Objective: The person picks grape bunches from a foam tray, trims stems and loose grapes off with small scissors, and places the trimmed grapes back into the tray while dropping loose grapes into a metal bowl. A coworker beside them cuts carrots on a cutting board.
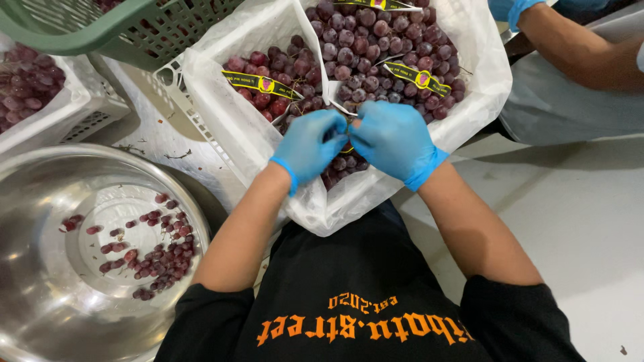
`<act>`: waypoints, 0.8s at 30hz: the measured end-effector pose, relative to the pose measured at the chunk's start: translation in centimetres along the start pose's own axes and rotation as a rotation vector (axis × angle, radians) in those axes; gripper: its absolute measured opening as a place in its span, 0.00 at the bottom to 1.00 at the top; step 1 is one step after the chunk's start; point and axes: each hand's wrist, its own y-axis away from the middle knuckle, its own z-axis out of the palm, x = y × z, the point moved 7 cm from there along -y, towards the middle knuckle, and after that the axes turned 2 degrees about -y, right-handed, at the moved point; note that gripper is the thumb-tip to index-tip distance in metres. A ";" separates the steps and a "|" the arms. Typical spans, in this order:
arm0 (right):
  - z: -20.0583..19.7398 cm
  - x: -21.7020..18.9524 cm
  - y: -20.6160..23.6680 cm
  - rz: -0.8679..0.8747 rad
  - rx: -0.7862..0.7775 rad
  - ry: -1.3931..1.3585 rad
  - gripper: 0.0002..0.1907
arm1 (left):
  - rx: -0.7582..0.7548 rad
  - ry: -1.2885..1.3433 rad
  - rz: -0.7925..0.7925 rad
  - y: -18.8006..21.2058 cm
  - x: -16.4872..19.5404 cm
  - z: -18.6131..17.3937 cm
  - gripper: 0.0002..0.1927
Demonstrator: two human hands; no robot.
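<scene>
My left hand [312, 146] and my right hand [392, 139], both in blue gloves, meet fingertip to fingertip over a bunch of red grapes [341, 164] at the near end of a white plastic-lined crate [235, 127]. The fingers pinch at the bunch's stem, where a bit of yellow band shows between them. Two more bunches lie in the crate, one at the left [275, 84] and one at the back [386, 50], each wrapped with a yellow band.
A large steel bowl [40, 281] at my lower left holds several loose red grapes [154, 251]. A green basket [114, 27] and a white crate of grapes [27, 84] stand at the top left. Another person's arm [577, 47] in a blue glove reaches in at the top right.
</scene>
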 end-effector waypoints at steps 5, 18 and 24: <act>0.4 -1.3 -0.7 -0.021 -0.121 0.173 0.06 | 0.113 -0.097 0.191 0.1 1.7 0.2 0.08; 4.9 5.5 2.7 0.598 0.207 -2.140 0.09 | 0.099 0.809 -0.160 -0.7 -3.5 -0.6 0.02; 7.0 5.3 3.1 0.822 0.139 -1.540 0.12 | 0.103 0.890 -0.185 -0.3 -2.4 -0.1 0.03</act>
